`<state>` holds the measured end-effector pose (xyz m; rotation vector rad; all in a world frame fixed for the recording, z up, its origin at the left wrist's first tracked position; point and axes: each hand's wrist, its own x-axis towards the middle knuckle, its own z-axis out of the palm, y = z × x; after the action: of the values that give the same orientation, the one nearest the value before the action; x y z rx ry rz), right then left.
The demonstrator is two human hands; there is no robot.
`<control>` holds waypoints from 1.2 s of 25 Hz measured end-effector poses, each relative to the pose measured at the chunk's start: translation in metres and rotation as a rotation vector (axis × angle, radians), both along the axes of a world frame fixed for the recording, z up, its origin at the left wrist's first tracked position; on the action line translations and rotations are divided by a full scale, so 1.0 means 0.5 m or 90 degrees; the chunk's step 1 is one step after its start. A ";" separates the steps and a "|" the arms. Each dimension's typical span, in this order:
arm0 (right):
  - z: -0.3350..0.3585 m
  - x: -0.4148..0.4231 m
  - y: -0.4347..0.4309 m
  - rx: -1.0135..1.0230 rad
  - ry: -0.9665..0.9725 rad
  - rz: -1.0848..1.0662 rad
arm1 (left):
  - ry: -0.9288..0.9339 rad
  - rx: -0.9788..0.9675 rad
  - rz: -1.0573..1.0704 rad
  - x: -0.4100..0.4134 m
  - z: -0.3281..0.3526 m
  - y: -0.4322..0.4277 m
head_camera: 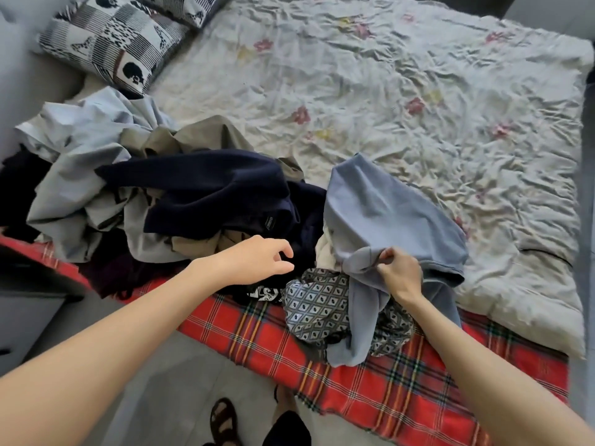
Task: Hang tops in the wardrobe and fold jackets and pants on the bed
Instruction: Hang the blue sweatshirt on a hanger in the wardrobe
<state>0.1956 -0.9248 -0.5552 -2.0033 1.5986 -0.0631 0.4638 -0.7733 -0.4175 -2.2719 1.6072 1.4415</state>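
A heap of clothes lies on the near left of the bed: a dark navy garment (206, 188), pale grey-blue shirts (87, 146) and khaki cloth (206, 133). A blue-grey top (380, 207) is bunched at the bed's near edge, and my right hand (399, 272) pinches its fabric. Under it lies a grey patterned garment (318, 304). My left hand (260, 259) hovers over the navy garment with fingers curled apart, holding nothing.
A wrinkled floral sheet (402, 91) covers the bed, with a red plaid blanket (370, 387) along the near edge. Two patterned pillows (112, 40) lie at the far left. My sandalled foot (225, 420) stands on the grey floor below.
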 end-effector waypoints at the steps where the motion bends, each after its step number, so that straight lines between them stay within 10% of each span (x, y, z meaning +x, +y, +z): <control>1: 0.062 0.016 -0.012 -0.015 -0.082 -0.027 | 0.000 -0.014 0.013 0.000 0.014 0.006; 10: 0.759 0.171 0.213 -0.340 -0.260 0.514 | 0.250 -0.446 0.192 -0.078 0.403 0.125; 13: 0.915 0.204 0.353 -0.322 -0.365 0.540 | 0.086 -0.612 0.225 -0.071 0.521 0.252; 18: 0.959 0.283 0.488 -0.198 -0.600 0.497 | 0.224 -0.845 0.458 -0.006 0.679 0.478; 24: 0.849 0.470 0.634 0.094 -0.652 0.682 | -0.157 -0.838 0.591 0.035 0.767 0.711; 30: 0.895 0.615 0.795 -0.131 -0.668 0.884 | -0.492 -0.574 0.662 -0.017 0.840 0.958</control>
<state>0.5031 -0.5273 -0.1077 -2.1671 -0.5224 -0.6065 0.4552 -0.2941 0.0024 -3.6773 0.8356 -0.5411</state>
